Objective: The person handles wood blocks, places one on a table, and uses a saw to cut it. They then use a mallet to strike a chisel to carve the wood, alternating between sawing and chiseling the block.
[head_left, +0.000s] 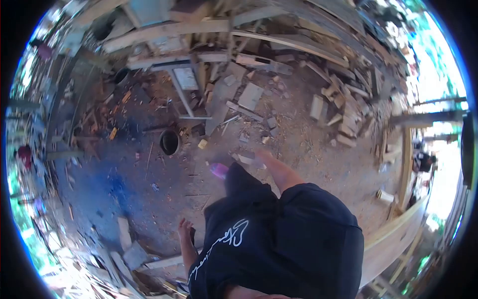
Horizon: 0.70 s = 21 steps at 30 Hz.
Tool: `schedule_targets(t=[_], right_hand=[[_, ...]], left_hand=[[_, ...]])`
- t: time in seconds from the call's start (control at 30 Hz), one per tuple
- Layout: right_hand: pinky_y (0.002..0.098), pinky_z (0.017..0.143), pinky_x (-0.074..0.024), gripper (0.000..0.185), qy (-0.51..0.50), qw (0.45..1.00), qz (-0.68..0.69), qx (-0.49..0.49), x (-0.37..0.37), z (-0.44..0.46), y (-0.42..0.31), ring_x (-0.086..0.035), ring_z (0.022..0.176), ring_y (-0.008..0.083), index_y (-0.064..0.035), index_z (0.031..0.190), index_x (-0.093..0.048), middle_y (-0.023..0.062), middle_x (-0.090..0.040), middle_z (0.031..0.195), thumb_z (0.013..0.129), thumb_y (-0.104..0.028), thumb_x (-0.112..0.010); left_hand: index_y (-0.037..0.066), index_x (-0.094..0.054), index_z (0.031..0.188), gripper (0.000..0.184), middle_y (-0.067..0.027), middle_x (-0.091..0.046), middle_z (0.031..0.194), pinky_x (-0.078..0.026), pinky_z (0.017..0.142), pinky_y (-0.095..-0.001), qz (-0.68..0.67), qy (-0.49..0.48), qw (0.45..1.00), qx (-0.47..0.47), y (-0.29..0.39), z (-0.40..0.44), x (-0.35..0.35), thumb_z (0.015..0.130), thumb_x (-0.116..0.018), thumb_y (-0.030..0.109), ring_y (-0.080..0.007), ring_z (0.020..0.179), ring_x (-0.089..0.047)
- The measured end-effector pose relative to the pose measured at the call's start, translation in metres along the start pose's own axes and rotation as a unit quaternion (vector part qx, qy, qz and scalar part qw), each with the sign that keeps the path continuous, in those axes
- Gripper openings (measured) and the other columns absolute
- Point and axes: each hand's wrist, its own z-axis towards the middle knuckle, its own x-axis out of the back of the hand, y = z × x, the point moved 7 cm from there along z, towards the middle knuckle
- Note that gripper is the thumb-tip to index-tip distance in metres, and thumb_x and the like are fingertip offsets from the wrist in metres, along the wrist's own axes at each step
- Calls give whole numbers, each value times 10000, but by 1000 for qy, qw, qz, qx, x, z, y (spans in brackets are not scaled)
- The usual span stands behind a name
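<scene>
Bare and raised beside the dark shirt, my left hand (185,227) has its fingers apart. A small dark shape lies against its wrist side, too unclear to name. My right hand (259,155) reaches forward from the dark sleeve, badly blurred, near a pale piece of wood (245,160) on the dirt floor; its fingers cannot be made out, nor whether it touches the wood. Left of it a pink shoe (218,170) shows below a dark trouser leg. A small yellowish block (202,144) and a round dark-mouthed container (170,142) are further left.
Stacked planks and a wooden frame (184,94) stand ahead. Offcuts (348,117) are heaped at the right front, and a flat board (251,96) lies ahead. A long beam (393,244) is at the lower right. People (24,156) (424,162) appear at both far edges.
</scene>
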Motion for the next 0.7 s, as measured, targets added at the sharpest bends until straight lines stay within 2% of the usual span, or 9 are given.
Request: schedule_targets(t=[0.07, 0.13, 0.17, 0.23, 0.5, 0.53, 0.6, 0.67, 0.7], right_hand=[[427, 924, -512, 674, -8, 998, -25, 51, 15, 18, -44, -620, 1123, 311, -80, 1221, -617, 161, -655, 1177, 658, -408, -788], [413, 894, -526, 742, 148, 970, 14, 193, 22, 46, -85, -654, 1040, 331, -73, 1259, -575, 186, -678, 1093, 647, -431, -795], [413, 894, -526, 742, 130, 964, -17, 231, 32, 37, -117, -654, 1040, 331, -73, 1259, -575, 186, -678, 1093, 647, -431, -795], [411, 923, -507, 799, 24, 987, 84, 136, 65, 3, -151, -636, 1073, 333, -72, 1297, -545, 214, -649, 1150, 646, -466, -789], [418, 928, -495, 813, 32, 975, -110, 192, 44, 47, -197, -632, 1077, 346, -24, 1297, -545, 245, -637, 1164, 633, -410, -813], [392, 841, -518, 681, 21, 962, -163, 218, 45, 40, -206, -667, 973, 308, -39, 1163, -628, 179, -681, 1065, 631, -418, -818], [381, 784, -534, 662, -50, 946, -153, 281, 38, 26, -224, -684, 927, 267, -24, 1116, -654, 164, -700, 1000, 607, -405, -841], [368, 799, -535, 675, -106, 946, -238, 196, 19, 81, -207, -688, 902, 262, -28, 1145, -652, 151, -706, 994, 643, -449, -815], [385, 813, -529, 691, -174, 949, -98, 245, 6, 134, -185, -684, 914, 287, -6, 1136, -650, 174, -702, 985, 645, -468, -800]], left_hand=[[68, -503, 1303, 441, -130, -631, 931, -492, 536, -283, -23, 49, 998, -8, 8, 3, 15, 871, -590, 67, -198, 701, -633], [71, -503, 1317, 448, -119, -633, 913, -465, 511, -269, 2, 92, 996, -17, 20, -13, 16, 877, -583, 90, -180, 687, -630], [61, -505, 1314, 448, -112, -632, 894, -457, 508, -262, 8, 95, 995, -21, 23, -19, 14, 875, -589, 96, -171, 679, -628], [51, -507, 1312, 449, -105, -631, 876, -450, 504, -254, -22, 118, 993, -20, 20, -31, 13, 874, -594, 103, -163, 672, -626], [31, -539, 1268, 428, -88, -624, 833, -435, 462, -265, -163, 141, 976, 27, -40, -44, 40, 852, -621, 90, -145, 619, -610], [31, -539, 1268, 428, -88, -624, 833, -435, 462, -265, -202, 157, 966, 27, -55, -46, 47, 852, -621, 90, -145, 619, -610], [32, -565, 1238, 395, -79, -621, 795, -427, 441, -269, -223, 177, 958, 24, -90, -47, 68, 849, -617, 82, -143, 622, -615], [49, -577, 1227, 406, -78, -629, 881, -462, 492, -276, -251, 217, 943, 34, -129, -51, 88, 830, -649, 96, -174, 662, -639], [49, -577, 1227, 406, -78, -629, 881, -462, 492, -276, -301, 243, 921, 42, -148, -57, 95, 830, -649, 96, -174, 662, -639]])
